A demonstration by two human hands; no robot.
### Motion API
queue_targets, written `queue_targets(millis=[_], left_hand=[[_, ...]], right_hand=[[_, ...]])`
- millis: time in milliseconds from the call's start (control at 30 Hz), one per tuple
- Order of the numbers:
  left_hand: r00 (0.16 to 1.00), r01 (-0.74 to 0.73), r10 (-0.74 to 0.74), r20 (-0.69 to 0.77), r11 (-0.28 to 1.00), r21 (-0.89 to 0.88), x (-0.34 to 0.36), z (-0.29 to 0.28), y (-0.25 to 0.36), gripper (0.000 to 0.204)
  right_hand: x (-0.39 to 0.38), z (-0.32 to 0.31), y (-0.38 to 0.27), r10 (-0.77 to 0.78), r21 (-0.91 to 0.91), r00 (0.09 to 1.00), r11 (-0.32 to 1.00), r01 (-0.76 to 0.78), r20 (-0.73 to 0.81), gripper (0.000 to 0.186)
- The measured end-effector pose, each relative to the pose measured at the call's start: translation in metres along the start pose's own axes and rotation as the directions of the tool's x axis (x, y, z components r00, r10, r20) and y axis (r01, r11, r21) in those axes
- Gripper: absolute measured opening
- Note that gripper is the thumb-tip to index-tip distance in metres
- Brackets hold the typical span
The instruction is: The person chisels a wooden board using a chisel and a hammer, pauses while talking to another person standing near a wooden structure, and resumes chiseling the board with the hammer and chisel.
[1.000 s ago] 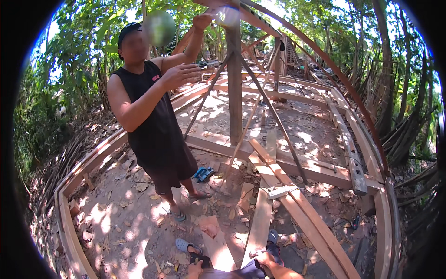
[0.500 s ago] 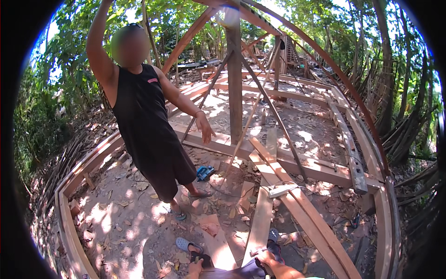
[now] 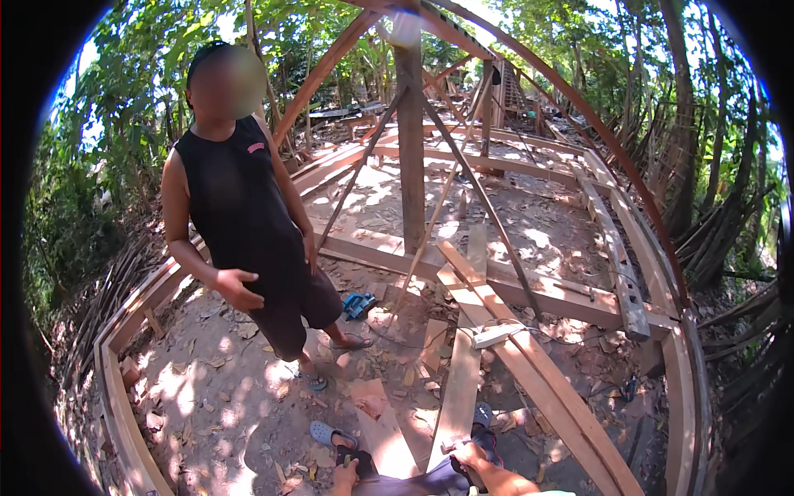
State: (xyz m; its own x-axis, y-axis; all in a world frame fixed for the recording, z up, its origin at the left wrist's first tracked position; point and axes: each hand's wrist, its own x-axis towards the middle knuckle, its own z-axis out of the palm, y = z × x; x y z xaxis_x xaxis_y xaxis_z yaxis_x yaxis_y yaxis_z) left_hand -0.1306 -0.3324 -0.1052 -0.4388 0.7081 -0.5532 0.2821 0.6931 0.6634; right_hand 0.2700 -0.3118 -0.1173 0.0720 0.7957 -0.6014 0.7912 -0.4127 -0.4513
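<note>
My left hand is closed low in the view, by my left thigh, on a small handled thing I cannot make out. My right hand grips what looks like a hammer at my right thigh. My feet, in grey clogs, are apart beside two flat boards on the dirt. Long planks lie diagonally to my right, a pale short block across them. Facing me at the left stands a co-worker in a dark sleeveless top, both arms lowered.
A timber frame curves around the dirt floor, with a crossbeam ahead. An upright post has slanted braces and rafters. A blue power tool with a cord lies behind the co-worker's feet. Trees and stacked sticks border the frame.
The co-worker's raised arm has come down, the other hand has dropped to the side, and the body has shifted left. My hands stay where they were.
</note>
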Motion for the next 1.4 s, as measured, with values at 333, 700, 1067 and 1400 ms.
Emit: queue_targets(millis=[333, 700, 1067, 1400], left_hand=[[0.999, 0.036, -0.037, -0.012, 0.999, -0.035, -0.015, -0.005, 0.01, 0.051], [0.998, 0.055, -0.051, 0.025, 0.983, -0.175, -0.003, -0.019, 0.007, 0.052], [0.993, 0.112, -0.104, 0.056, 0.979, -0.172, 0.011, -0.01, -0.001, 0.054], [0.99, 0.132, -0.114, 0.079, 0.947, -0.291, 0.022, -0.004, -0.01, 0.052]], right_hand=[[0.003, -0.007, 0.0, 0.057, -0.004, 0.996, 0.998, -0.057, 0.07, 0.038], [-0.014, -0.023, -0.036, 0.115, -0.036, 0.985, 0.993, -0.111, 0.128, 0.044], [-0.015, -0.025, -0.026, 0.146, 0.068, 0.989, 0.987, -0.148, 0.032, 0.039], [-0.016, -0.029, -0.032, 0.156, 0.074, 0.985, 0.984, -0.161, 0.071, 0.046]])
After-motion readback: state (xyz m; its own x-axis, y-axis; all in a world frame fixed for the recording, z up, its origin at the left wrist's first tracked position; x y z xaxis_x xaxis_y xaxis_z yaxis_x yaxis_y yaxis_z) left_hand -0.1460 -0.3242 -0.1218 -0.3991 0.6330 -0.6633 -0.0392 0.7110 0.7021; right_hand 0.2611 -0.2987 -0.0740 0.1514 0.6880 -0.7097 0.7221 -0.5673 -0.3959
